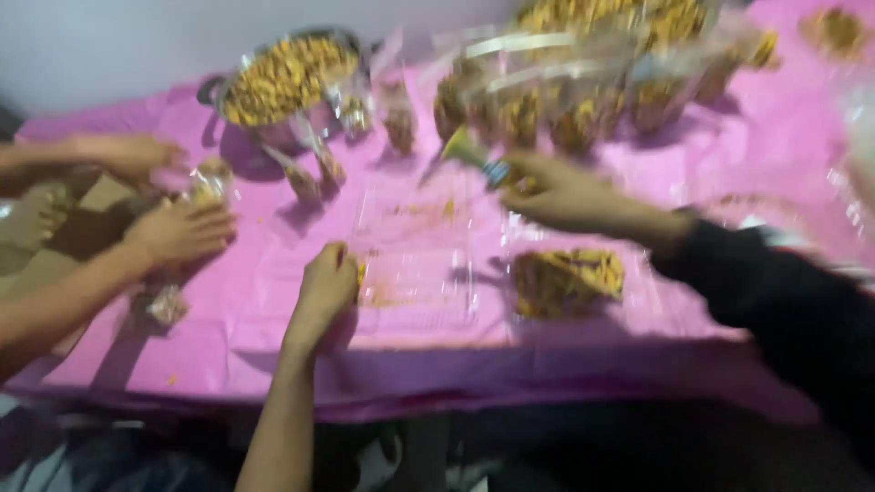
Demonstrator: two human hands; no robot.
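Fingers of left hand (326, 284) curled on snack bits, right hand (561, 193) gripping scoop (474, 152), pink tablecloth (273, 355), grey wall (109, 46).

A home snack-packing table (638, 164): pink cover, steel pot (273, 87), filled bags (547, 114).

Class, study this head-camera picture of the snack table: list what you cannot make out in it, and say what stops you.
- Left hand: grips something small and yellow; motion blur hides what it is.
- Right hand: holds a blurred tool with a yellow-green tip; its kind is unclear.
- Filled bags: contents smeared, and the top edge cuts off the rear ones.
- Another person's hands: they cover a small bag.
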